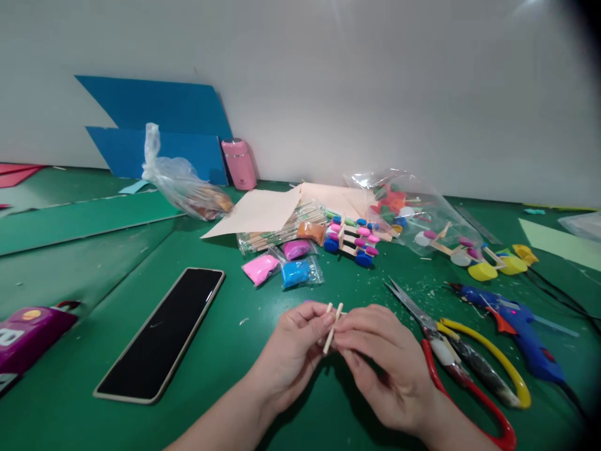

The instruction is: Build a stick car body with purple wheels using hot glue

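The left hand point(293, 341) and right hand point(387, 360) hold pale sticks point(331, 332) between their fingers point(364, 321).

Colours and patterns of the materials: sticks point(331, 332), plain pale cream; desk point(206, 376), deep green with whitish flecks; modelling-clay packets, plain pink point(261, 269), magenta point(297, 249), bright blue point(297, 274) and orange point(312, 232); paper sheet point(263, 212), plain pale peach; wheeled model point(360, 242), pale wood with blue, pink and magenta parts; discs point(482, 271), yellow; scissors point(439, 347), grey blades, one handle red, the other yellow; glue gun point(530, 341), blue with an orange-red trigger; smartphone point(162, 338), black screen, beige edge; flask point(239, 166), pink, dark-topped; folded board point(178, 119), solid blue; wall point(300, 81), pale grey; case point(35, 332), purple with white lettering and an orange-yellow spot.
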Tool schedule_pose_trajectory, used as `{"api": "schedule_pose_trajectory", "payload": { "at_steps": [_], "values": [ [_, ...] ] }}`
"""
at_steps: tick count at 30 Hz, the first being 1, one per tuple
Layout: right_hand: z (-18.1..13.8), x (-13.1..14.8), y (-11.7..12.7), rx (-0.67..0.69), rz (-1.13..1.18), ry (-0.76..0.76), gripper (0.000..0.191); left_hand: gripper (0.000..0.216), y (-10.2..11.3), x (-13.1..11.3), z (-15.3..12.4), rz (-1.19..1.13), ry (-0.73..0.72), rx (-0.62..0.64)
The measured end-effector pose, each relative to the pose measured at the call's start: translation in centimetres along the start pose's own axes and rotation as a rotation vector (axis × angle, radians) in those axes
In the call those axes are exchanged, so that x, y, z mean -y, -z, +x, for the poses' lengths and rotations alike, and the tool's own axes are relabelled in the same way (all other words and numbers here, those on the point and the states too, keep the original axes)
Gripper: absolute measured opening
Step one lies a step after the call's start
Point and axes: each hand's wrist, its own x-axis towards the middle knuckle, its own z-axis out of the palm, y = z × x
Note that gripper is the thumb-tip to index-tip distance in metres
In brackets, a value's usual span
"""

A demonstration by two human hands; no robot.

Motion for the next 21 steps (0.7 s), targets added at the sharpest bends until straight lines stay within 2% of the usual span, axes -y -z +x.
{"api": "schedule_pose_trajectory", "payload": {
  "at_steps": [4, 6, 8, 10, 12, 21],
  "values": [
    [-0.39, -0.38, -0.16, -0.142, 0.035, -0.297, 0.028, 0.009, 0.03, -0.10, -0.10, 0.083, 0.010, 0.032],
    [-0.26, -0.37, -0.18, -0.125, 0.103, -0.438, 0.026, 0.010, -0.07, -0.08, -0.19, 0.105, 0.015, 0.054],
    [-0.02, -0.24, -0.22, -0.045, 0.238, -0.512, 0.019, 0.011, -0.21, 0.00, -0.27, 0.111, 0.006, 0.097],
    [0.15, -0.14, -0.28, 0.016, 0.365, -0.539, 0.015, 0.010, -0.36, 0.09, -0.32, 0.119, -0.010, 0.127],
    [0.15, -0.16, -0.32, 0.021, 0.417, -0.543, 0.014, 0.009, -0.46, 0.13, -0.34, 0.145, -0.024, 0.129],
    [0.02, -0.60, -0.10, -0.023, 0.294, -0.473, 0.016, 0.020, -0.68, -0.23, -0.47, 0.481, -0.101, 0.138]
  ]
}}
